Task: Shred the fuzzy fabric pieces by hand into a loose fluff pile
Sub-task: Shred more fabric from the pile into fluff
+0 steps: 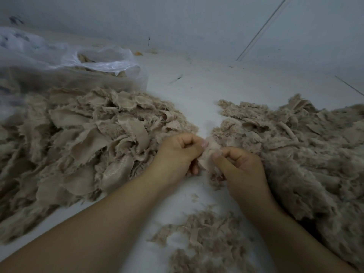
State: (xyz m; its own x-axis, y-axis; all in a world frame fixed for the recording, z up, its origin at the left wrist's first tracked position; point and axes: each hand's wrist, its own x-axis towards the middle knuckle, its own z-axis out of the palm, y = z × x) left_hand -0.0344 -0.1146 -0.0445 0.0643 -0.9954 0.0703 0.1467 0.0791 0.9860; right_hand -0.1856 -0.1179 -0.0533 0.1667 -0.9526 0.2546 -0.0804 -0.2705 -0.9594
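A small fuzzy fabric piece sits between both hands above the pale floor, near the middle. The left hand and right hand each have a closed grip pinching one edge, thumbs close together, probably so a short pull tears it. The unshredded fabric heap lies on the left within reach; the fluff pile spreads on the right. Loose scraps lie nearer. A plastic bag sits far left.
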